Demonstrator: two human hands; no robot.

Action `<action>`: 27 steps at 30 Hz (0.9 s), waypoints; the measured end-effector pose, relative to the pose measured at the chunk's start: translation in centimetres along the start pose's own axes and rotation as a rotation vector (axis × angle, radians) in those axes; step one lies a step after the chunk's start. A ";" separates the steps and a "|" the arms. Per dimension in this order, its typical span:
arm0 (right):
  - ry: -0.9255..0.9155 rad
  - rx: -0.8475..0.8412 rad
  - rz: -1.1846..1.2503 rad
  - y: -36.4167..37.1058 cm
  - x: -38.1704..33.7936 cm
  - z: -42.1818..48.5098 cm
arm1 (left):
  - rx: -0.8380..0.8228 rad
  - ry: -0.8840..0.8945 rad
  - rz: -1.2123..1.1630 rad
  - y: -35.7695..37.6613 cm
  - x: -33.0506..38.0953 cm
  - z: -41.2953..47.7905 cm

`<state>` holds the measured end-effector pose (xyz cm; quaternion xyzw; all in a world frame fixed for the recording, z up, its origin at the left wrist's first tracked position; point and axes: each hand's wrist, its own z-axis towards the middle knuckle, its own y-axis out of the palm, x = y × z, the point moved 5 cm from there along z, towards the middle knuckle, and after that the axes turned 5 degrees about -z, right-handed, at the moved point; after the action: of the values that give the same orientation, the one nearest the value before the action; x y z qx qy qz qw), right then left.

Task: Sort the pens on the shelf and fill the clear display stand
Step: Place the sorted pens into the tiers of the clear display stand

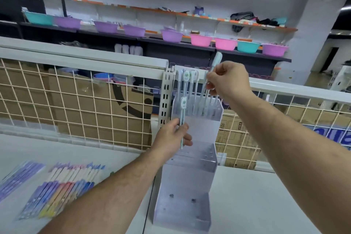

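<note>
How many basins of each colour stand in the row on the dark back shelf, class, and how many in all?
Teal basins: 2
Purple basins: 5
Pink basins: 2
Total: 9

The clear display stand (190,182) is smooth, glossy transparent plastic, and its pens (191,91) are translucent plastic. The wire grid (79,100) looks like cream-coated metal, the slotted upright (166,97) painted metal. The cardboard boxes (114,116) are matt brown. The shelf (256,205) is smooth matt white; the pen packs (62,194) wear glossy film.
</note>
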<state>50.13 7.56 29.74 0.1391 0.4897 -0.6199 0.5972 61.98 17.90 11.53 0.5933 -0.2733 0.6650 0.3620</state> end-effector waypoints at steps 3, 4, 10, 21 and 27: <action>-0.025 0.057 -0.087 0.9 -0.3 1.2 | -0.022 0.012 0.033 0.0 -0.2 0.0; -0.026 0.060 -0.108 1.3 -0.2 1.4 | -0.027 0.015 0.049 0.1 -0.2 0.0; -0.029 0.061 -0.194 3.3 0.6 1.7 | -0.049 0.028 0.077 0.0 -0.1 0.0; -0.062 -0.001 -0.394 5.2 1.0 1.1 | -0.065 -0.002 0.083 -0.1 -0.1 0.1; -0.023 -0.009 -0.359 5.0 1.1 1.1 | -0.060 -0.012 0.107 -0.1 0.1 0.0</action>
<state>54.70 6.96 27.24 0.0394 0.5026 -0.7158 0.4832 62.02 17.96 11.68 0.5706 -0.3267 0.6714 0.3419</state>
